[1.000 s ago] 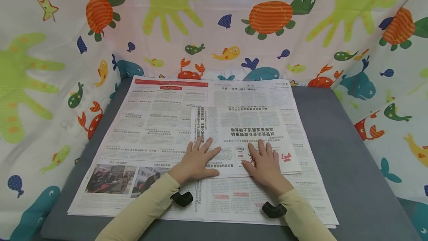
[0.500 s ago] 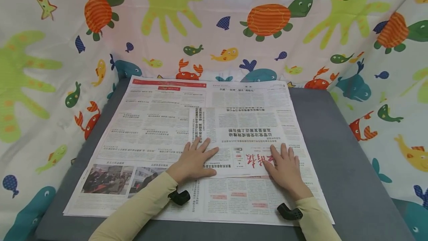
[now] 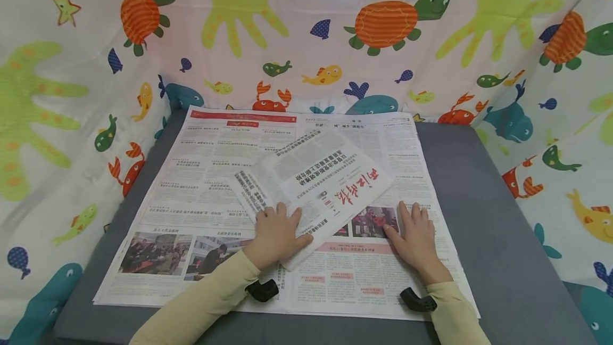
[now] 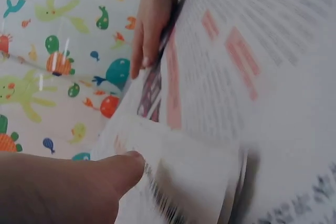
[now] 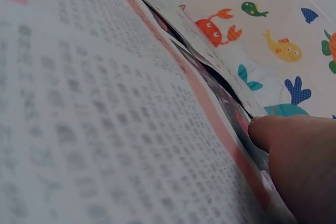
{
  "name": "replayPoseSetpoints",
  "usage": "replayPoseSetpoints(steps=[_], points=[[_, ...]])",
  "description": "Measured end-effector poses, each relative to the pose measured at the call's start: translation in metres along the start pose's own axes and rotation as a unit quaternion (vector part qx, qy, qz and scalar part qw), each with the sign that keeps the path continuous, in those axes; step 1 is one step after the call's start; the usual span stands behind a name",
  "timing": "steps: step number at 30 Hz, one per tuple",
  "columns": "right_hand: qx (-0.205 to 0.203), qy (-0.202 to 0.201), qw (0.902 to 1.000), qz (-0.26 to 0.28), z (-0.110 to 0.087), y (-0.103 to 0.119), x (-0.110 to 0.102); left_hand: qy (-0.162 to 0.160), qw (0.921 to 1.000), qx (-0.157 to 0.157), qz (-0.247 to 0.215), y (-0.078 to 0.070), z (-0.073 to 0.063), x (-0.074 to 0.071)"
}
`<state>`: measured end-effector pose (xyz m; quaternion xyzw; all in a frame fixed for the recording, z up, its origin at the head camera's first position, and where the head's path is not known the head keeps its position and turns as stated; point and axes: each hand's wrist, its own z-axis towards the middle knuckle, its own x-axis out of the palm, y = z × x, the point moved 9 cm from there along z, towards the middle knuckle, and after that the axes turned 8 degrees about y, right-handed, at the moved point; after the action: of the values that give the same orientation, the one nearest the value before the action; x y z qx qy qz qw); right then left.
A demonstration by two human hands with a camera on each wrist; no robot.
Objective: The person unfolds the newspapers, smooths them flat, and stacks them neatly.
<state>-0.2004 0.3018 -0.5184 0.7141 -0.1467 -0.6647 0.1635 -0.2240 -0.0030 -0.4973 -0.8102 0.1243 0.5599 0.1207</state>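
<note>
A small folded newspaper (image 3: pixel 311 174) with a red title lies slanted on top of a large spread-out newspaper (image 3: pixel 191 174). My left hand (image 3: pixel 276 235) rests on the folded paper's lower left part, fingers spread. In the left wrist view, the thumb (image 4: pixel 123 169) lies over the folded newspaper (image 4: pixel 194 166), whose near edge stands a little above the sheet below. My right hand (image 3: pixel 416 241) rests on the spread newspaper, apart from the folded one, its thumb by a printed photo. Only the thumb (image 5: pixel 268 132) of that hand shows closely in the right wrist view.
Beneath the papers is a grey padded table (image 3: pixel 503 228), its surface showing on both sides. A white cloth (image 3: pixel 306 15) printed with sea animals hangs behind and along the sides. A black wrist device (image 3: pixel 262 290) sits at each sleeve cuff.
The folded newspaper has turned counterclockwise, its right side swinging up and away, uncovering a photo below. My right hand first slid right along it and now lies off it. The left hand stays on it.
</note>
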Motion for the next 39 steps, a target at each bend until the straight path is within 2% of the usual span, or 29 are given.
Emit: replayPoseSetpoints(steps=[4,8,11,17,21,24,26,30,34,39], points=[[0.009,0.0,0.9999,-0.012,0.0,-0.001,0.001,-0.017,0.9991,0.037,0.005,-0.023,0.001,-0.007],[0.016,0.012,0.9996,-0.017,0.001,-0.002,0.004,-0.052,0.9945,0.083,0.038,-0.05,0.008,-0.004],[0.02,0.016,0.9994,-0.021,0.001,-0.002,0.005,-0.074,0.9898,0.104,0.063,-0.069,0.014,0.001],[0.023,0.022,0.999,-0.03,0.002,0.0,0.007,-0.059,0.9893,0.116,0.065,-0.094,0.024,0.009],[0.023,0.021,0.9987,-0.039,0.002,0.0,0.008,-0.058,0.983,0.16,0.069,-0.112,0.031,0.014],[0.022,0.018,0.9987,-0.043,0.002,0.0,0.007,-0.043,0.98,0.186,0.057,-0.123,0.036,0.019],[0.02,0.019,0.9987,-0.042,0.002,0.001,0.007,-0.027,0.9815,0.185,0.041,-0.126,0.04,0.022],[0.018,0.036,0.9986,-0.035,0.004,0.003,0.007,-0.011,0.9863,0.164,0.014,-0.126,0.046,0.023],[0.005,0.048,0.9983,-0.034,0.013,0.007,0.006,-0.017,0.9884,0.151,0.009,-0.127,0.051,0.023],[-0.034,0.06,0.997,-0.035,0.034,0.019,0.003,-0.023,0.9899,0.14,-0.003,-0.127,0.055,0.019]])
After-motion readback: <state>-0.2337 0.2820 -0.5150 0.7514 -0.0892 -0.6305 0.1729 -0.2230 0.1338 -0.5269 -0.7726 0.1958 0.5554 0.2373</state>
